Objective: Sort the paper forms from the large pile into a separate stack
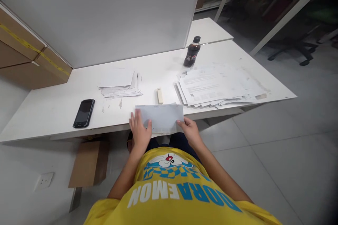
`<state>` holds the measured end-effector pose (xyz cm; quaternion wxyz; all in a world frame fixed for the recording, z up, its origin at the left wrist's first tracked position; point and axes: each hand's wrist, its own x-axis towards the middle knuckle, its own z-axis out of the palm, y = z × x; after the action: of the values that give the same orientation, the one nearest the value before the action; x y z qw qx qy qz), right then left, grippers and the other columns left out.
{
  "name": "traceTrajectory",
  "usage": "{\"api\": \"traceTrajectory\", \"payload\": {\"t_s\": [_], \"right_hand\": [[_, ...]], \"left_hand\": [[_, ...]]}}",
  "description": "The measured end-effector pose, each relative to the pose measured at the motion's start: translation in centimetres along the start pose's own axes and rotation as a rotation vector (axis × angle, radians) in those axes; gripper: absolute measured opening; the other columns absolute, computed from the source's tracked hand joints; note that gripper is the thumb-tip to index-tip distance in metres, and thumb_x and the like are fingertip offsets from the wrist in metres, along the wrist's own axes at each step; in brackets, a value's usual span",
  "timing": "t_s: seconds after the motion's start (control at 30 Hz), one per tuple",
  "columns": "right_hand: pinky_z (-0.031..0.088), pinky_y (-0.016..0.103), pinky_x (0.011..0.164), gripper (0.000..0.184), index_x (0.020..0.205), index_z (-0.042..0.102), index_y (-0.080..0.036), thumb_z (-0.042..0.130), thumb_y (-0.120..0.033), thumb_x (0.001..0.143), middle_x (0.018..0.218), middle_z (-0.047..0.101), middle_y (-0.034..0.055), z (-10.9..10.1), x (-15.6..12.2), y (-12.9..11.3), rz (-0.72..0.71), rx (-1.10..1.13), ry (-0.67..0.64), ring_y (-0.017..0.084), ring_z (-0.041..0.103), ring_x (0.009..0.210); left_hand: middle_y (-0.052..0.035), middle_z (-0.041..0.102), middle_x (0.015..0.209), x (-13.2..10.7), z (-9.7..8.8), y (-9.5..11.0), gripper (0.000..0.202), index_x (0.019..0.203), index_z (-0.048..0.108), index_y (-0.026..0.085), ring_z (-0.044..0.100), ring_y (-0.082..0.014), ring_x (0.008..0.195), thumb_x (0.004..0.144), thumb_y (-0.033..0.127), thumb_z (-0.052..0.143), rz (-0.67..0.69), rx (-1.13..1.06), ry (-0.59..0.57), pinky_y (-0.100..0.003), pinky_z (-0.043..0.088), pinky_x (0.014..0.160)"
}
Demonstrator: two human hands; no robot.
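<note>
Paper (163, 116): at the front edge of the table (150, 63), partly overhanging it, between the two hands
Left hand (139, 130): spread, thumb well apart from the fingers; laid over the paper's left end, not closed round it
Right hand (189, 129): nearly closed; thumb on top, pinching the right end
Table edge: with the left hand only resting, the paper could swing or bend over the edge if the right pinch slackens
Right pile (211, 84): uneven and close to the paper; a sideways sweep might nudge its sheets off the front
Bottle (192, 52): upright just behind that pile; if knocked over and leaking, it could wet the sheets
Underside: right fingertips mostly hidden; whether the paper is folded or layered, I cannot tell
Print: too small to read; the left forefinger is blurred
Cream block (160, 96): beyond the paper; its use unclear
</note>
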<state>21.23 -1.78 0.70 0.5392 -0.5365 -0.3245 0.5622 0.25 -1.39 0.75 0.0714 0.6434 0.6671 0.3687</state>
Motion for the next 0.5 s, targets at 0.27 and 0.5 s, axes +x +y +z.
{"api": "traceTrajectory", "payload": {"t_s": [0.27, 0.5], "right_hand": [[0.048, 0.040, 0.087, 0.019, 0.082, 0.075, -0.024, 0.075, -0.037, 0.068, 0.082, 0.072, -0.0002, 1.6, 2.2, -7.8, -0.315, 0.035, -0.073, 0.027, 0.064, 0.093], [0.046, 0.040, 0.087, 0.019, 0.084, 0.074, -0.023, 0.066, -0.036, 0.072, 0.085, 0.072, 0.0016, 1.6, 5.0, -2.0, -0.321, -0.078, 0.017, 0.025, 0.062, 0.088]], "left_hand": [[-0.0092, 0.064, 0.113, 7.7, -3.7, 0.0, 0.061, 0.136, 0.045, 0.023, 0.063, -0.0229, 0.110, 0.085, 0.048, 0.068, 0.023, -0.764, 0.164, -0.039, 0.047, 0.101], [-0.0101, 0.060, 0.110, 6.0, -0.2, -2.8, 0.056, 0.126, 0.051, 0.020, 0.060, -0.0222, 0.109, 0.081, 0.048, 0.069, -0.101, -0.719, 0.213, -0.038, 0.045, 0.102]]}}
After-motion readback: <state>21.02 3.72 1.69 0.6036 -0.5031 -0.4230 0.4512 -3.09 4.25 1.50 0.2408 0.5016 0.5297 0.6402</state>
